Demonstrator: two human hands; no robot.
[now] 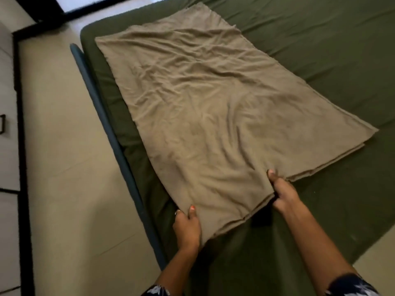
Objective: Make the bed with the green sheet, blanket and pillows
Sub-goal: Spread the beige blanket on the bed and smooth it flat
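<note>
A tan blanket (198, 107), folded into several layers and wrinkled, lies lengthwise on the bed over the green sheet (320, 52). My left hand (188, 227) grips the blanket's near left corner, thumb on top. My right hand (282, 193) pinches the near edge further right, thumb on top and fingers tucked under the layers. The green sheet covers the whole mattress. No pillows are in view.
A blue bed frame rail (119, 146) runs along the mattress's left side. Beige floor tiles (64, 146) lie to the left, with a black-edged cabinet (8, 124) at the far left. A small dark object (261, 218) lies on the sheet under the blanket's near edge.
</note>
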